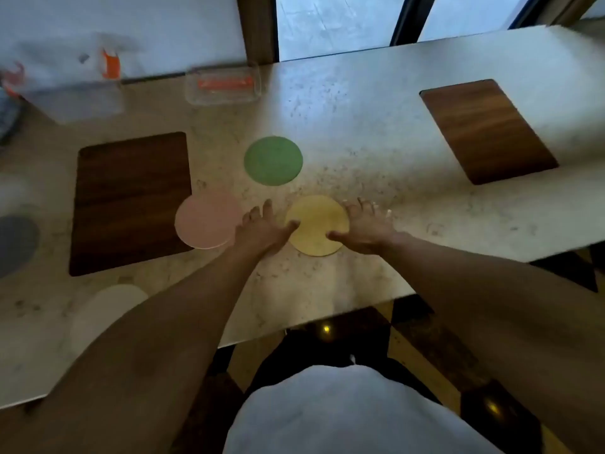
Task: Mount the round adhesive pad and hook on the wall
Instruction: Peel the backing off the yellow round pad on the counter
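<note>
A yellow round pad (pixel 317 224) lies flat on the marble table (pixel 360 126) near its front edge. My left hand (pixel 262 227) rests at the pad's left edge with fingers spread and the thumb touching the rim. My right hand (pixel 363 224) rests at its right edge, fingers spread, thumb on the pad. Neither hand has lifted it. A pink round pad (pixel 206 219) lies just left of my left hand, and a green round pad (pixel 273 160) lies beyond. I see no hook that I can make out.
Two dark wooden mats lie on the table, one at the left (pixel 131 201) and one at the far right (pixel 487 129). A white disc (pixel 104 309) and a grey disc (pixel 14 244) sit at the left. Clear plastic boxes (pixel 222 85) with orange items stand at the back.
</note>
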Demonstrator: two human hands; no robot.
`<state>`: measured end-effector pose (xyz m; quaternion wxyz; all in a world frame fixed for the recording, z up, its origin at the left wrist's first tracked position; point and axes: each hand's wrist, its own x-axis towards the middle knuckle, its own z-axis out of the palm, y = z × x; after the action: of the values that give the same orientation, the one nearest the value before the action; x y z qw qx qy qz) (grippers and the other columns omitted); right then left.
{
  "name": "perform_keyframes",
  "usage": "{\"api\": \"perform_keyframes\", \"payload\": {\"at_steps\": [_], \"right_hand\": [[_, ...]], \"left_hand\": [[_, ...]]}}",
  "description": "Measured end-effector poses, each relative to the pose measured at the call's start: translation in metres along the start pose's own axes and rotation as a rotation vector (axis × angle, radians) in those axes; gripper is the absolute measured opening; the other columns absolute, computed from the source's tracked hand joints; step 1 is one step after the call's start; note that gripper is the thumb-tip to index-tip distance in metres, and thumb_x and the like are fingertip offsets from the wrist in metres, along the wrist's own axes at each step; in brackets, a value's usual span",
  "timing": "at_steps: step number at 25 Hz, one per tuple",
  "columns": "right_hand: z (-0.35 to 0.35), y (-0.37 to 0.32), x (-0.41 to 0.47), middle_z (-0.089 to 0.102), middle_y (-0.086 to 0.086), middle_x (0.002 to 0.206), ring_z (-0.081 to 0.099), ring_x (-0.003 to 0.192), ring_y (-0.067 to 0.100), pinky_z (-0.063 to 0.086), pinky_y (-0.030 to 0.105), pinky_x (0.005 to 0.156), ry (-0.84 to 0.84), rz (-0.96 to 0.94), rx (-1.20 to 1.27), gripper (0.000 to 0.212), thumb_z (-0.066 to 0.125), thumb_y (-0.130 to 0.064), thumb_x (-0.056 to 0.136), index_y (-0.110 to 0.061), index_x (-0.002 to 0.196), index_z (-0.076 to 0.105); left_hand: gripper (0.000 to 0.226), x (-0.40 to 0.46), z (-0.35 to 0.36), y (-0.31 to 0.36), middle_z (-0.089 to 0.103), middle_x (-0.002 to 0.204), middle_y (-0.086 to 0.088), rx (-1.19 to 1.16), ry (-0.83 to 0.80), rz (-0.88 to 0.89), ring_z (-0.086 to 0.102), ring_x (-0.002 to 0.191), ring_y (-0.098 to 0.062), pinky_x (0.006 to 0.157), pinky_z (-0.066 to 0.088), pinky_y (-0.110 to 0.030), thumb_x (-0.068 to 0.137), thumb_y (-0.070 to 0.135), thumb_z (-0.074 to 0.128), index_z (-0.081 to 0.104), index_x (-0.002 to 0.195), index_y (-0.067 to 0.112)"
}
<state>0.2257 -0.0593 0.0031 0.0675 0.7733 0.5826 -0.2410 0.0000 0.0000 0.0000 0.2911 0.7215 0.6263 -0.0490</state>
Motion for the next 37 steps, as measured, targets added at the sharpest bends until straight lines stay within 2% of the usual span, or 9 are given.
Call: {"api": "perform_keyframes", "payload": {"at_steps": [4,7,11,15,21,25,30,33,37], "right_hand": [[-0.001,0.001,0.013,0.028,0.017,0.154,0.028,0.139,0.039,0.025,0.057,0.109,0.009,0.006,0.013,0.104,0.049,-0.081,0.067,-0.027,0.15,0.017],[0.003,-0.003,0.021,0.041,0.02,0.142,0.039,0.128,0.04,0.035,0.051,0.102,0.042,-0.008,0.001,0.096,0.052,-0.075,0.071,-0.018,0.144,0.028],[0.006,0.001,0.03,0.04,0.021,0.138,0.038,0.126,0.038,0.035,0.048,0.1,0.005,0.021,0.014,0.09,0.055,-0.068,0.077,-0.01,0.141,0.029],[0.009,-0.002,0.038,0.039,0.02,0.135,0.041,0.122,0.037,0.039,0.045,0.098,-0.034,0.058,0.044,0.078,0.061,-0.055,0.081,-0.004,0.134,0.036],[0.014,-0.003,0.042,0.043,0.018,0.128,0.052,0.109,0.036,0.048,0.043,0.094,0.042,0.089,0.29,0.05,0.065,-0.033,0.084,-0.006,0.123,0.05],[0.017,0.004,0.047,0.044,0.014,0.128,0.052,0.109,0.03,0.045,0.039,0.098,0.061,0.177,0.532,0.045,0.067,-0.025,0.083,-0.009,0.122,0.05],[0.016,0.009,0.056,0.063,0.004,0.107,0.061,0.096,0.021,0.052,0.034,0.083,0.084,0.204,0.748,0.023,0.061,-0.016,0.09,-0.012,0.112,0.053],[0.011,0.013,0.06,0.063,-0.005,0.093,0.064,0.091,0.016,0.051,0.028,0.076,0.086,0.226,0.853,0.018,0.062,-0.017,0.091,-0.014,0.108,0.058],[-0.009,0.009,0.078,0.062,-0.015,0.086,0.061,0.082,0.003,0.046,0.017,0.065,0.099,0.185,0.887,0.017,0.066,-0.02,0.089,-0.021,0.105,0.062]], "left_hand": [[0.093,0.007,0.016,0.01,0.04,0.143,-0.024,0.017,-0.034,-0.028,0.038,0.129,-0.044,0.1,0.038,-0.053,0.079,0.076,0.041,0.023,0.145,0.012],[0.082,0.009,0.029,0.014,0.041,0.138,-0.022,0.037,-0.018,-0.049,0.038,0.126,-0.042,0.098,0.04,-0.051,0.082,0.065,0.051,0.031,0.139,0.01],[0.066,0.016,0.036,0.029,0.041,0.135,-0.021,0.053,-0.013,-0.087,0.038,0.124,-0.04,0.096,0.04,-0.049,0.084,0.047,0.056,0.038,0.134,0.006],[0.057,0.019,0.042,0.046,0.039,0.134,-0.021,-0.061,-0.008,-0.199,0.037,0.124,-0.039,0.098,0.041,-0.047,0.084,0.035,0.058,0.045,0.128,0.003],[0.042,0.027,0.042,0.067,0.038,0.133,-0.021,-0.133,0.115,-0.344,0.039,0.12,-0.037,0.097,0.04,-0.041,0.085,0.024,0.056,0.052,0.118,0.0],[0.035,0.039,0.036,0.062,0.045,0.131,-0.019,-0.181,0.155,-0.434,0.045,0.118,-0.036,0.1,0.042,-0.041,0.085,0.015,0.053,0.058,0.117,0.003],[0.029,0.051,0.03,0.056,0.069,0.114,-0.013,-0.315,0.224,-0.485,0.062,0.106,-0.032,0.09,0.05,-0.037,0.081,0.003,0.053,0.068,0.106,0.008],[0.027,0.056,0.023,0.057,0.073,0.108,-0.008,-0.416,0.238,-0.529,0.067,0.101,-0.026,0.085,0.05,-0.031,0.08,0.004,0.059,0.073,0.102,0.013],[0.024,0.071,0.004,0.055,0.075,0.1,-0.005,-0.546,0.263,-0.524,0.068,0.093,-0.02,0.079,0.049,-0.024,0.077,0.007,0.064,0.075,0.097,0.014]]}}
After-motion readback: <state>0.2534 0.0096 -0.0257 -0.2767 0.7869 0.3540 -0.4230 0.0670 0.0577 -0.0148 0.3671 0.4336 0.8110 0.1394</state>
